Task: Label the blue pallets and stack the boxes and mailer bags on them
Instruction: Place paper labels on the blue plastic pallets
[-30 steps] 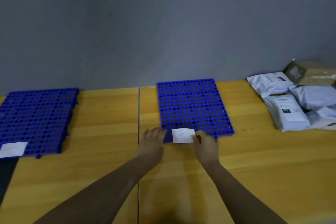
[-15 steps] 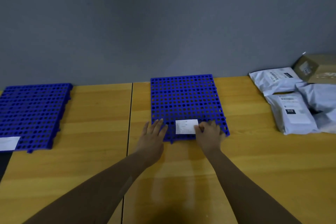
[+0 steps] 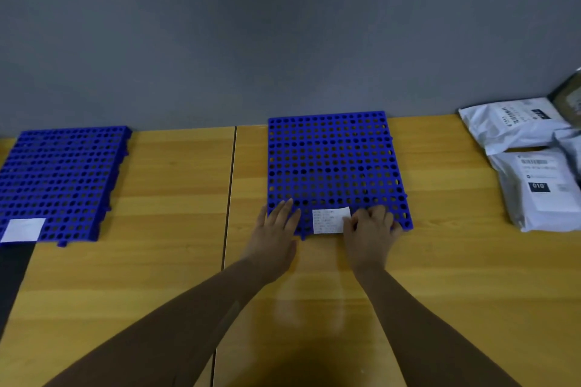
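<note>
A blue perforated pallet (image 3: 333, 163) lies on the wooden table against the grey wall. A white printed label (image 3: 330, 220) sits on its near edge. My right hand (image 3: 371, 226) rests on the label's right end, fingers curled and pressing it. My left hand (image 3: 275, 229) lies flat with fingers spread on the pallet's near left corner, just left of the label. A second blue pallet (image 3: 59, 179) lies at the left, with a white label (image 3: 23, 229) on its near corner. White mailer bags (image 3: 534, 185) are piled at the right, and a brown box (image 3: 570, 100) is cut off by the frame edge.
The wooden table (image 3: 176, 198) has a seam running between the two pallets. Bare tabletop lies between the pallets and in front of my arms. A grey wall stands right behind the pallets. The table's left edge shows dark floor beside it.
The label went from the pallet's front edge onto its top surface. Both hands slid forward onto the pallet's near edge. The view shifted a little, so the box is nearly out of frame.
</note>
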